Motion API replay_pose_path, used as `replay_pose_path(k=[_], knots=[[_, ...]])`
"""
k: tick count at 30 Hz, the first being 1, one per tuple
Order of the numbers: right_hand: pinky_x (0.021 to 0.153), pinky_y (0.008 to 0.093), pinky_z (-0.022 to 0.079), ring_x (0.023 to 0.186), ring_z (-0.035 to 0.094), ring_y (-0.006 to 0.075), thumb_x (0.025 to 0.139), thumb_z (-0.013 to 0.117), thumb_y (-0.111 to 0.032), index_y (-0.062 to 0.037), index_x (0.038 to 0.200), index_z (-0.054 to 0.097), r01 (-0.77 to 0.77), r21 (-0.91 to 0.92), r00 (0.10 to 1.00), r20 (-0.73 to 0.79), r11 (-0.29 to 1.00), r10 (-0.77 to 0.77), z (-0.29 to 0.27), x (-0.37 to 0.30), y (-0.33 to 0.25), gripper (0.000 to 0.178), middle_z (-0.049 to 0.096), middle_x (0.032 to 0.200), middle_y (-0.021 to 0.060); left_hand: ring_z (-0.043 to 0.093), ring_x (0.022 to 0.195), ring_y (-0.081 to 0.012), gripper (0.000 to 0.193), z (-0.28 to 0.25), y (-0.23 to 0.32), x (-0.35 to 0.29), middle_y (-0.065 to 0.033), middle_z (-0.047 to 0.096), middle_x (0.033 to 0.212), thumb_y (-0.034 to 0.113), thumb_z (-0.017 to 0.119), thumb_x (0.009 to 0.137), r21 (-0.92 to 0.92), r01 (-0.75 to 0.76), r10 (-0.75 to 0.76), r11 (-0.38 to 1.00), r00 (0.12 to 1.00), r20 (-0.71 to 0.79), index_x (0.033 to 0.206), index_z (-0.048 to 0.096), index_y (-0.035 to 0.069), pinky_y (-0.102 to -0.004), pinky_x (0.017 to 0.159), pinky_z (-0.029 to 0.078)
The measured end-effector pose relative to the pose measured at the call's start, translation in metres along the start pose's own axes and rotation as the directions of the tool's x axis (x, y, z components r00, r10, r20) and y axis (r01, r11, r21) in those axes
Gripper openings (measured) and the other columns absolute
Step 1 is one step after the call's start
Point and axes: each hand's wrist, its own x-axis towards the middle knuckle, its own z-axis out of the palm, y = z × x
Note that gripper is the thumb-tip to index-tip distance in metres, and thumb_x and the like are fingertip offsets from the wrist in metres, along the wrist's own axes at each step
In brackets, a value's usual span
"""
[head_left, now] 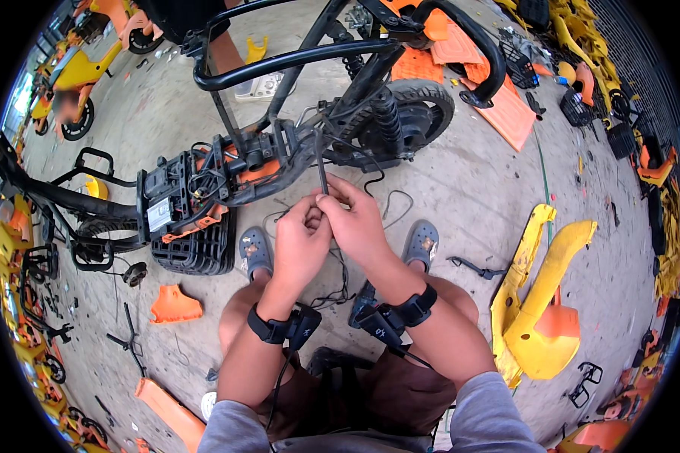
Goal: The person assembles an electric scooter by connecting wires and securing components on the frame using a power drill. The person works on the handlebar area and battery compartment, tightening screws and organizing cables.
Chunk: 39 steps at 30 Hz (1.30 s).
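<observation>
In front of me my left hand (301, 240) and my right hand (355, 223) meet, with the fingers of both pinched together. Between the fingertips is the lower end of a dark, thin, rod-like piece (322, 162), perhaps a cable. It rises toward the stripped black scooter frame (291, 177), and I cannot tell if it is joined there. The frame's rear wheel (423, 113) and shock absorber (387, 117) are just beyond my hands. Left of them, wiring and a black box with a white label (159, 214) sit in the frame. Loose black cable (341, 283) hangs below my hands.
To the right lie yellow body panels (540, 332) and a black bracket (476, 268). Orange panels (506, 113) are on the floor behind the wheel. A black crate (196, 245) sits under the frame. Another person's leg (225, 68) shows beyond it. A yellow scooter (79, 72) stands far left.
</observation>
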Motion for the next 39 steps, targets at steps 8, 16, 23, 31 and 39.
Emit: replay_pose_path(k=[8,16,23,31,39], knots=[[0.069,0.0242,0.052,0.08,0.063,0.0122,0.089,0.054,-0.004,0.0059,0.134,0.047,-0.152,0.279,0.987,-0.014,0.948,0.163,0.0,0.001,0.0,0.046,0.067,0.1,0.0112,0.059,0.07,-0.0039,0.023,-0.002,-0.002,0.002,-0.0052,0.068,0.084,0.005,0.06,0.092,0.028,0.022,-0.022,0.999,1.0,0.01,0.11,0.059,-0.009,-0.0203,0.06,0.05],[0.08,0.026,0.045,0.094,0.059,0.0131,0.088,0.054,-0.009,0.0044,0.138,0.042,-0.173,0.273,0.974,-0.096,0.946,0.205,0.002,-0.003,-0.01,0.053,0.066,0.111,0.0105,0.061,0.055,-0.0192,0.021,0.0,0.0,-0.002,-0.0127,0.064,0.068,0.01,0.066,0.084,0.302,-0.111,0.114,0.947,0.993,0.01,0.1,0.064,-0.003,-0.0306,0.055,0.048],[0.076,0.0248,0.05,0.087,0.061,0.0131,0.09,0.052,-0.005,0.0059,0.137,0.042,-0.197,0.225,0.969,-0.1,0.954,0.224,-0.007,-0.006,-0.018,0.05,0.065,0.109,0.0125,0.063,0.057,-0.0239,0.021,0.007,-0.009,0.0,-0.0143,0.065,0.071,0.008,0.066,0.081,0.31,-0.213,0.201,0.926,0.977,0.072,0.099,0.062,-0.003,-0.0329,0.057,0.05],[0.083,0.0264,0.048,0.093,0.062,0.0137,0.089,0.052,-0.003,0.0044,0.127,0.049,-0.086,0.225,0.974,-0.186,0.971,0.13,-0.004,-0.007,-0.02,0.039,0.067,0.105,0.0143,0.063,0.058,-0.0215,0.024,0.003,0.0,-0.001,-0.0146,0.066,0.073,0.007,0.067,0.082,0.246,-0.193,0.184,0.95,0.981,0.06,0.103,0.062,-0.003,-0.0312,0.057,0.05],[0.087,0.0266,0.047,0.097,0.063,0.014,0.092,0.054,-0.003,0.0051,0.121,0.053,0.117,0.188,0.976,-0.205,0.975,-0.078,-0.004,-0.007,-0.023,0.03,0.068,0.101,0.0128,0.057,0.063,-0.007,0.027,-0.001,0.005,-0.001,-0.0057,0.066,0.079,0.002,0.069,0.082,0.118,-0.086,0.074,0.989,0.992,0.098,0.108,0.062,-0.003,-0.0229,0.058,0.048]])
